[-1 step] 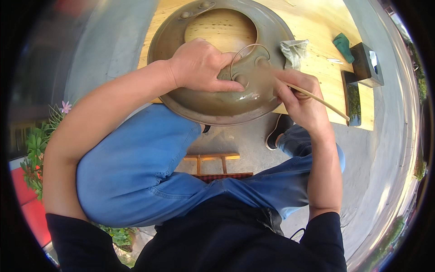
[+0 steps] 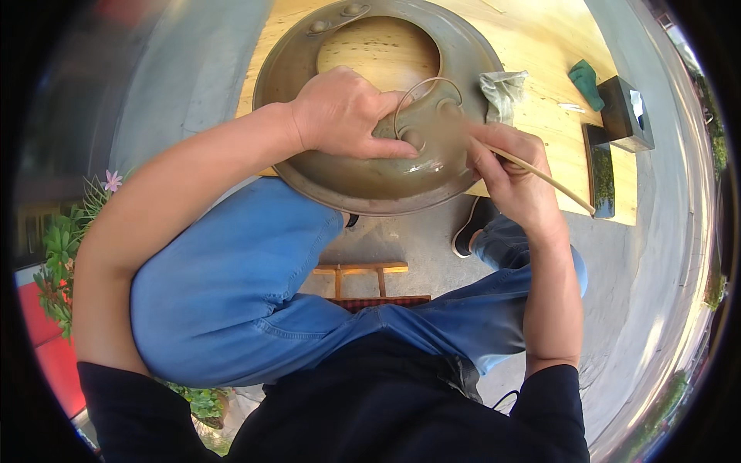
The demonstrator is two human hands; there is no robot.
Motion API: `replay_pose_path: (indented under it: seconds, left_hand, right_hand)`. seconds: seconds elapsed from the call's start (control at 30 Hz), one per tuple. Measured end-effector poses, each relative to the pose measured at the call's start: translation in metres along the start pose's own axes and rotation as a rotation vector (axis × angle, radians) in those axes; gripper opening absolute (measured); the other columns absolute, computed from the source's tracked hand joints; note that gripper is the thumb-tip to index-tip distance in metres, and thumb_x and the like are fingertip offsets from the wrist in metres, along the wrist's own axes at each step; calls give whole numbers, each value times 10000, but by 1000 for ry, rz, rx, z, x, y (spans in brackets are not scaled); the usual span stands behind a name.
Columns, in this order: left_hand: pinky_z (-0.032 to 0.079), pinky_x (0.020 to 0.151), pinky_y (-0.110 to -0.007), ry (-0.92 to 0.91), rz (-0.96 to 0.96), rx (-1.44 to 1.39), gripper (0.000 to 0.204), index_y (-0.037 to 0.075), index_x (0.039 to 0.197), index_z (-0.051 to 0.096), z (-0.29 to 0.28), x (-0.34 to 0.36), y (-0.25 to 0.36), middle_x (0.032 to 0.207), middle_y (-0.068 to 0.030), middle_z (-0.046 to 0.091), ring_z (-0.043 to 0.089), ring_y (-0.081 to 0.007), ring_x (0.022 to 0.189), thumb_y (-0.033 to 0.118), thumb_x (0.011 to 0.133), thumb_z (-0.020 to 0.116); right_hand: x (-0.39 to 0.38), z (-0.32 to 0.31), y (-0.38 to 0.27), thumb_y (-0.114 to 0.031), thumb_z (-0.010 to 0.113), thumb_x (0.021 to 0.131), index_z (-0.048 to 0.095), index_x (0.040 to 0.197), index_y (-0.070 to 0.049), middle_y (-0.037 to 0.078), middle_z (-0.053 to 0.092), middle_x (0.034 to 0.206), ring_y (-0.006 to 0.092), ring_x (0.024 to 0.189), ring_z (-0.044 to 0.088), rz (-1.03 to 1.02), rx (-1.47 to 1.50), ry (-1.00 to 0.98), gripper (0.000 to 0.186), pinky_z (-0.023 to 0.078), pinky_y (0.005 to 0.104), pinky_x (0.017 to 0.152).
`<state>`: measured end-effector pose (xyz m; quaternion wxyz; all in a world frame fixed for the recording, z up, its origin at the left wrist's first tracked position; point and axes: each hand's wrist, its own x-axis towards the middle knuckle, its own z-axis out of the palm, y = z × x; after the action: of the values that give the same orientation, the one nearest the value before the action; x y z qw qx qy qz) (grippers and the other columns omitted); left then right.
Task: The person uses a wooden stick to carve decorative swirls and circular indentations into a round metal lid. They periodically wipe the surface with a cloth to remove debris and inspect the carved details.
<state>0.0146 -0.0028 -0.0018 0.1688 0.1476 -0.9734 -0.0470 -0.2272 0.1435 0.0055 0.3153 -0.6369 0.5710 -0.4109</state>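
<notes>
A wide, round brownish metal pan-like piece point(image 2: 309, 174) with a big round hole in its middle rests at the near edge of the table. My left hand point(image 2: 351, 116) grips it by the hole's edge, fingers curled over and thumb flat on the metal. Beside the thumb stands a thin wire handle point(image 2: 396, 116) fixed at rounded knobs. Another handle sits at the far left of the rim. My right hand point(image 2: 519, 166) is closed around a thin wooden stick point(image 2: 552, 182), whose back end points right and nearer me. Its front end is smeared over the metal near the knobs.
Right of the metal piece, a crumpled pale cloth point(image 2: 502, 92) lies on the wooden table point(image 2: 552, 46). Farther right are a dark green cloth point(image 2: 587, 83), a black tissue box point(image 2: 627, 116) and a dark phone point(image 2: 599, 171). Potted plants point(image 2: 60, 255) stand at the left.
</notes>
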Motion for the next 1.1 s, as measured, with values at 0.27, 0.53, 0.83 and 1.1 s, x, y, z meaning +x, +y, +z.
replay_pose_path:
  seconds: [0.27,0.53,0.83,1.1]
  left_hand:
    - [476,497,-423,11,18,19,628,64,1089,777,5,1,2,535,-133,551,598,-328,507,599,766,840]
    - [469,499,-431,-13,-4,-14,637,62,1109,770,4,1,3,538,-125,549,598,-330,512,597,769,836]
    - [471,507,-437,-1,-10,-8,645,64,1136,763,4,2,-1,522,-133,530,606,-339,523,593,774,836]
    - [496,523,-439,-30,-38,-1,629,67,1107,765,1,1,0,541,-146,564,623,-346,533,618,804,797]
  right_hand:
    - [0,-4,1,-30,695,965,770,1084,18,171,735,855,253,729,697,48,-9,-25,148,553,339,688]
    - [5,-5,0,-25,700,953,766,1071,25,184,748,886,268,731,707,-28,-52,-9,144,557,366,677]
    - [2,11,4,-19,692,961,760,1079,7,173,712,838,293,717,696,-151,-85,102,139,548,361,670]
    - [3,2,11,-45,675,997,753,1120,35,136,744,845,172,730,690,-81,25,51,166,555,310,674]
